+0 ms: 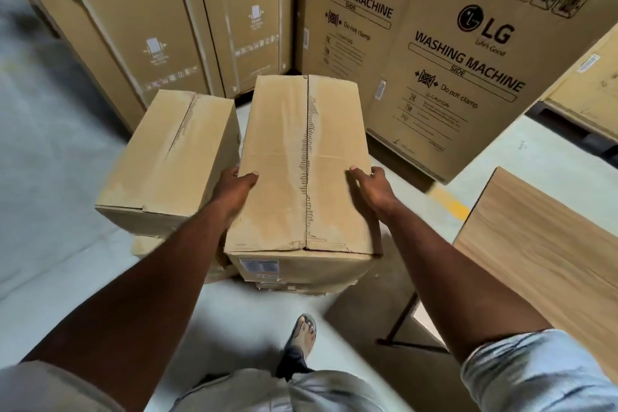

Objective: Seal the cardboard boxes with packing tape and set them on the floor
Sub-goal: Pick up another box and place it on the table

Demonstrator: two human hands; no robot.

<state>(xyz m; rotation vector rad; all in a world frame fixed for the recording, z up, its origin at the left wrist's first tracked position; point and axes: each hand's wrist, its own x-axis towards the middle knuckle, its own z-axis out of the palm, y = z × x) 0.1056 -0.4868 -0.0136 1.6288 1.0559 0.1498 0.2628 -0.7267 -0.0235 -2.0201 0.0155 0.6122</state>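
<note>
Both hands, left hand point(239, 184) and right hand point(369, 182), clasp the long sides of the taped box point(302, 164) above another box; between them the worn, creased cardboard looks soft, probably fairly heavy.

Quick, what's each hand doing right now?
Left hand: gripping the left side of the cardboard box.
Right hand: gripping the same box's right side.
</note>
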